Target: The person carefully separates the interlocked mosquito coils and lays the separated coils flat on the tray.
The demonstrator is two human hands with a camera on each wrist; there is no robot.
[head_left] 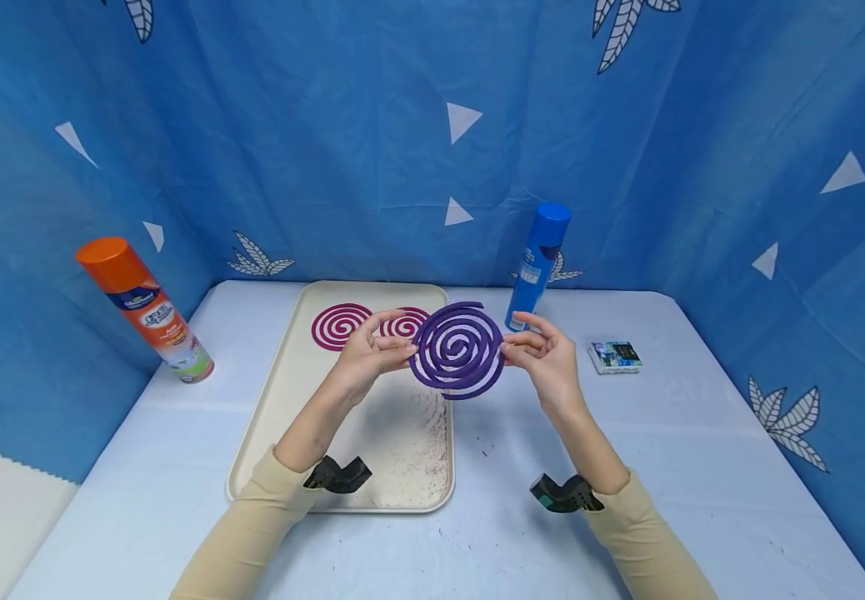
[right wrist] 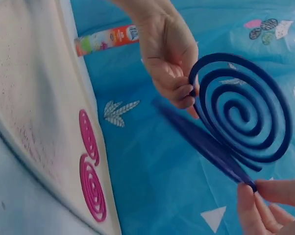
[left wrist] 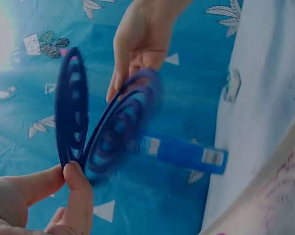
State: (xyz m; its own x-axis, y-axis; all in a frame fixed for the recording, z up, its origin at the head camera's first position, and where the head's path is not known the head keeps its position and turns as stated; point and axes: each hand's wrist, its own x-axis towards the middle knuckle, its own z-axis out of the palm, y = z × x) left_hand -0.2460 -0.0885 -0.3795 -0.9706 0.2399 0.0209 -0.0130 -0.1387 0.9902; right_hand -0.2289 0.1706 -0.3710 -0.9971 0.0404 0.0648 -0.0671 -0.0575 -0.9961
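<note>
Two dark purple mosquito coils are held up in front of me, overlapping in the head view. My left hand pinches the left edge of one, between thumb and fingers. On the opposite side my right hand pinches the edge of the other. In the right wrist view, the left-hand coil faces the camera while the right-hand coil is seen nearly edge-on. They form a narrow V in the left wrist view; whether they still touch I cannot tell. Two magenta coils lie on the beige tray, behind my left hand.
An orange-capped spray can stands at the left of the white table. A blue spray can stands behind my right hand, and a small patterned box lies to its right. Blue printed cloth hangs behind. Dark crumbs dot the tray.
</note>
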